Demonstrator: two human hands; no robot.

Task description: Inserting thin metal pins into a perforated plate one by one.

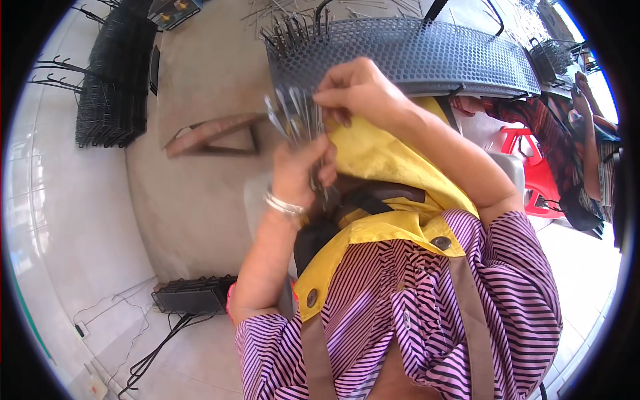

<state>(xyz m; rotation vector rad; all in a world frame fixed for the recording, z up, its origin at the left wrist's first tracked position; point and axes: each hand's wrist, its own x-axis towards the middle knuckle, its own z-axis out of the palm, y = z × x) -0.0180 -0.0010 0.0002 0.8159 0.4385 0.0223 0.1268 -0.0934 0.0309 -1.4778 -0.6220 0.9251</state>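
Observation:
My left hand is closed round a bundle of thin metal rods. Their upper ends fan out above the fist and look flattened, though motion smears them. Right beside that bundle, my right hand has its thumb and fingers pinched together. What lies in the pinch, if anything, is too small to make out. Both hands are above my lap, over a yellow apron. Just beyond them stands a dark perforated metal rack, with several dark hooked rods bunched at its left end.
A brown triangular frame is on the floor to the left. Stacked black wire racks stand by the left wall. A black metal piece lies near my left elbow. At right, another person is near a red plastic stool.

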